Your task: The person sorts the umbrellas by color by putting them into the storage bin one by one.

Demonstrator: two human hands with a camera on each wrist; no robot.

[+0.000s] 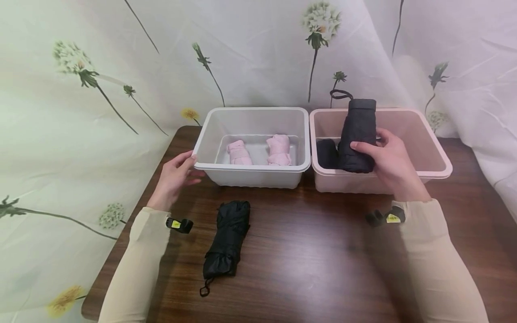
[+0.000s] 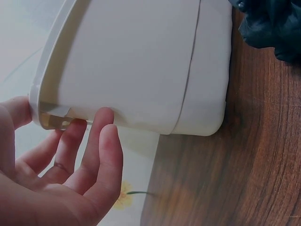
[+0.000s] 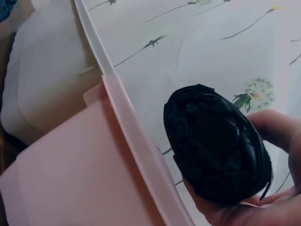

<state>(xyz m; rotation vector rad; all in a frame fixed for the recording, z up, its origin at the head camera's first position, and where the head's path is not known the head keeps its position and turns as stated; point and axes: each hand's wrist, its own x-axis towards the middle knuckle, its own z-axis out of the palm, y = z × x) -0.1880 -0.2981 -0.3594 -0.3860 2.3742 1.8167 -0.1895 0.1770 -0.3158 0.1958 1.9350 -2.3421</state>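
My right hand [image 1: 393, 159] grips a black folding umbrella [image 1: 358, 134], held upright over the pink bin [image 1: 434, 172] with its cord loop at the top. The right wrist view shows the bunched dark end of this umbrella [image 3: 216, 141], just beside the bin's rim. Another black bundle [image 1: 327, 154] lies inside the pink bin, partly hidden. My left hand [image 1: 173, 177] pinches the left front rim corner of the white bin [image 1: 252, 176], thumb on the rim and fingers below it [image 2: 101, 155]. Two pink rolled cloth bundles [image 1: 239, 153] lie in the white bin.
A second black folded umbrella [image 1: 227, 240] lies on the brown wooden table [image 1: 299, 269], in front of the white bin, its loop toward me. Both bins stand side by side at the back, against a white flower-patterned sheet [image 1: 258, 54].
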